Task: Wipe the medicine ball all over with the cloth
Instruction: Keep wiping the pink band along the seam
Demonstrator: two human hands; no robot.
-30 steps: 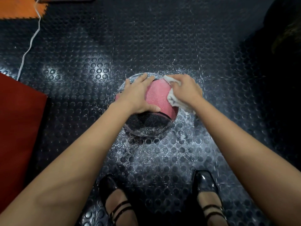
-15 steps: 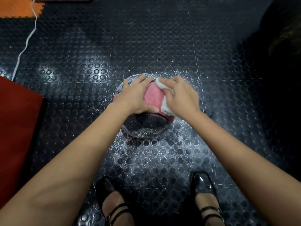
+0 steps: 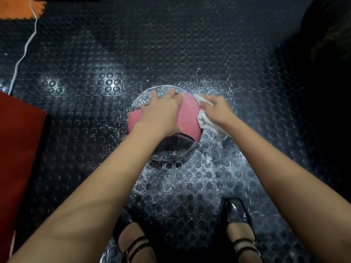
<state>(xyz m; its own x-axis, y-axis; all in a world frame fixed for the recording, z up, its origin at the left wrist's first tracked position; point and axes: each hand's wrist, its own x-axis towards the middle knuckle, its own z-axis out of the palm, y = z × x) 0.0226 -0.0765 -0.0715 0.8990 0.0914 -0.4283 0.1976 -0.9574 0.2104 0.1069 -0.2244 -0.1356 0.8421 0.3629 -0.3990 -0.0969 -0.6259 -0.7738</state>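
Right hand (image 3: 216, 111), gripping the bunched white cloth (image 3: 206, 120), has shifted from top to right flank of the medicine ball (image 3: 188, 114) on the studded floor (image 3: 171, 54); left hand (image 3: 161, 112) lies flat on top.

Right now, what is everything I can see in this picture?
medicine ball: one, pink and glittery black, on the floor in the middle
cloth: one, white, against the ball's right side
studded floor: one, black, speckled white around the ball
red mat: one, left edge
orange mat: one, top left corner
white cord: one, trailing down the left
shoes: two, black, bottom
left hand: one, fingers spread, resting on top of the ball
right hand: one, grips the cloth
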